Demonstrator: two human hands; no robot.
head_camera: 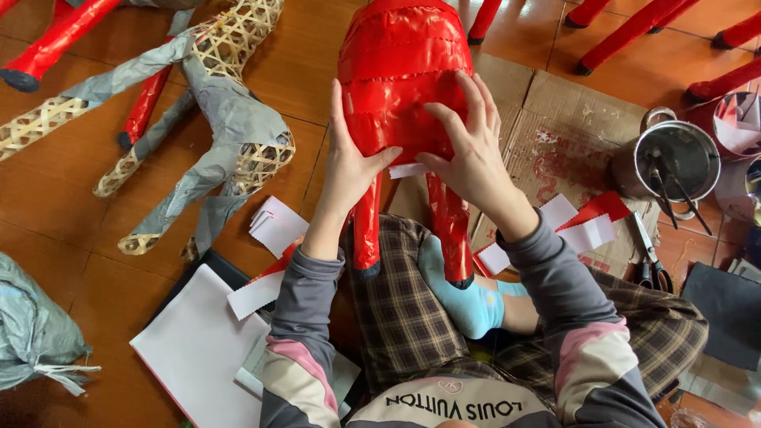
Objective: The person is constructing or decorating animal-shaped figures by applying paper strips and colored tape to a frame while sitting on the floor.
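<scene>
I see both hands on a red paper-covered animal figure [404,71] that stands on its two red legs between my knees, over a flattened cardboard sheet [571,119]. My left hand [349,162] lies open against the figure's left flank, fingers pointing up, thumb pressed across the lower belly. My right hand [473,147] spreads over the right flank, fingers splayed, and its thumb and the left thumb together pin a small white paper strip [408,170] against the red surface; neither hand is closed around anything.

To the left on the wooden floor lies a bare woven bamboo frame [230,47] partly wrapped in grey paper. Cut white paper pieces [273,222] lie just beside my left forearm, and a larger white sheet [194,349] lies nearer me. On the right stand a metal pot [674,158] with brushes in it, and scissors [650,257] at the cardboard's edge.
</scene>
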